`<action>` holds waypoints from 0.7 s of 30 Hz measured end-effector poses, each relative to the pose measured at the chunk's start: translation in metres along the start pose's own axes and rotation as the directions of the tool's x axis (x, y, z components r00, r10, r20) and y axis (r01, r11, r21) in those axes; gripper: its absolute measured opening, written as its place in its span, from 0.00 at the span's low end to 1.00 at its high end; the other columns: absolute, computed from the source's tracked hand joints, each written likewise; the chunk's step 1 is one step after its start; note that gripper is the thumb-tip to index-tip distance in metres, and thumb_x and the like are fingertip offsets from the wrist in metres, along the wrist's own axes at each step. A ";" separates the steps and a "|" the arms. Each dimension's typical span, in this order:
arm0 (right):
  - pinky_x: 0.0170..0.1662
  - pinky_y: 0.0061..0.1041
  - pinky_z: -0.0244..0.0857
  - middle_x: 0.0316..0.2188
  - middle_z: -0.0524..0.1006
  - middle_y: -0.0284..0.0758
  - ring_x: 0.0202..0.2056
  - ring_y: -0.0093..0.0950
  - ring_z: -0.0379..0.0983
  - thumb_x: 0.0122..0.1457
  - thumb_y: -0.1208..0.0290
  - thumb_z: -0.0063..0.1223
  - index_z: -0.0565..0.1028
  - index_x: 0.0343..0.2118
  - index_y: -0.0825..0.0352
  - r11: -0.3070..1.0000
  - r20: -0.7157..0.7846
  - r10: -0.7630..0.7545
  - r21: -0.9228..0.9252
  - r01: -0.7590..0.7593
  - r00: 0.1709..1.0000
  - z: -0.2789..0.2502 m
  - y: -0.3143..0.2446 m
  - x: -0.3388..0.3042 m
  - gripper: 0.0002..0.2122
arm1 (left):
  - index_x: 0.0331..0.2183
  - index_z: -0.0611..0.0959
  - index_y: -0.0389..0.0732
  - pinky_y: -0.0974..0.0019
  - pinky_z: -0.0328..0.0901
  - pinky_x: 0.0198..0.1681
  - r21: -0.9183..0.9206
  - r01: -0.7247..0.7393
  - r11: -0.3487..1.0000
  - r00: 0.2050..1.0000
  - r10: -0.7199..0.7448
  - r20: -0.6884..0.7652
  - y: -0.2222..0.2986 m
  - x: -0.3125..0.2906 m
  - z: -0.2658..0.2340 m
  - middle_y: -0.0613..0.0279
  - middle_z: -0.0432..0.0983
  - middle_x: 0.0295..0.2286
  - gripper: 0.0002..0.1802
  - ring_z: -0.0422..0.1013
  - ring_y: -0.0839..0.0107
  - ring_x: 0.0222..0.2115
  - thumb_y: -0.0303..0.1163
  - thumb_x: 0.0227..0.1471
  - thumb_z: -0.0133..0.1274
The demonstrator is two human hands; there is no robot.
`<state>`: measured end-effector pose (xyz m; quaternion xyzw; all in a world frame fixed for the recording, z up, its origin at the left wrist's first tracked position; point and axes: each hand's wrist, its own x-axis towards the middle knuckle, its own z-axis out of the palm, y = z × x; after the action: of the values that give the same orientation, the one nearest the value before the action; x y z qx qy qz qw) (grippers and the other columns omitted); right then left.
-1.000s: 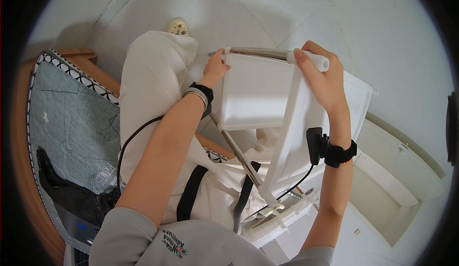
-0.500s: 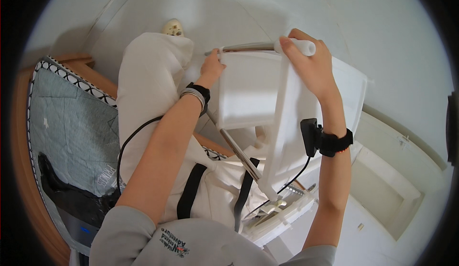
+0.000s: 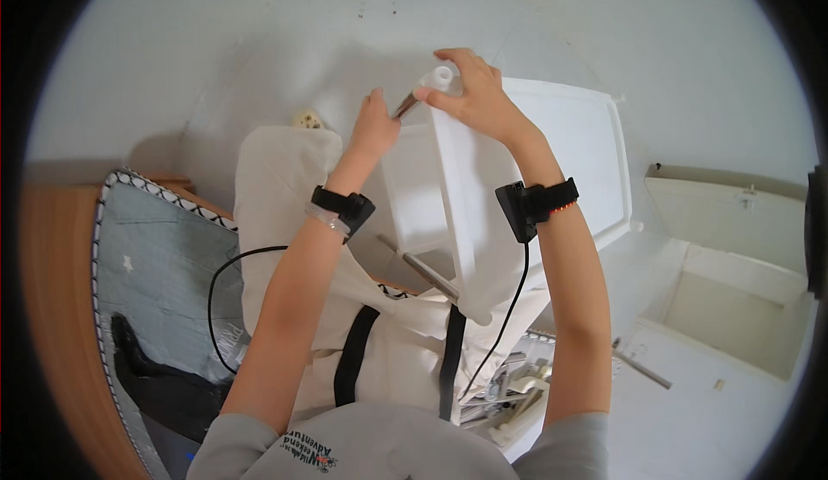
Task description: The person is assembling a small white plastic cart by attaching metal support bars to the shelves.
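Observation:
A white plastic shelf unit with tray-like tiers stands tilted on its side between my arms. My left hand [image 3: 375,128] has its fingers closed round a shiny metal tube [image 3: 406,106] at the unit's far edge. My right hand [image 3: 483,105] grips the near shelf tier [image 3: 450,195] at its far corner, thumb and fingers on either side of the white corner socket [image 3: 441,76]. Behind that tier sits another white tier [image 3: 412,182], partly hidden by my left arm. Lower down, a second metal tube [image 3: 429,275] joins the two tiers. Both wrists wear black straps with cabled devices.
On the left, a grey-blue padded mat [image 3: 177,256] lies on a wooden surface, with a black bag-like thing [image 3: 164,376] on it. A white box of metal tubes and parts [image 3: 517,385] is by my right elbow. A loose tube [image 3: 642,368] and white cabinet [image 3: 724,221] are at right.
The shelf unit's far corner has swung left and tilted, bringing my hands closer together. My right hand has shifted left with it. The view has turned, revealing a loose tube at right.

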<state>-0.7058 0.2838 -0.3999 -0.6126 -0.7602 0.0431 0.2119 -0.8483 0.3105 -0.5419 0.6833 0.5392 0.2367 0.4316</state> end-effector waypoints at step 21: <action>0.49 0.27 0.54 0.43 0.66 0.44 0.46 0.31 0.61 0.50 0.63 0.49 0.67 0.42 0.75 0.442 -0.517 0.856 0.733 -0.517 -0.003 -0.142 0.166 -0.376 0.21 | 0.53 0.52 0.31 0.64 0.48 0.54 -0.331 0.093 0.939 0.834 0.108 0.541 0.105 -0.240 -0.030 0.49 0.56 0.50 0.32 0.55 0.61 0.51 0.47 0.57 0.32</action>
<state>-0.4410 -0.0597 -0.4267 -0.7862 -0.1010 -0.0426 0.6082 -0.8898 0.0896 -0.4039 0.6384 0.3391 0.1217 0.6801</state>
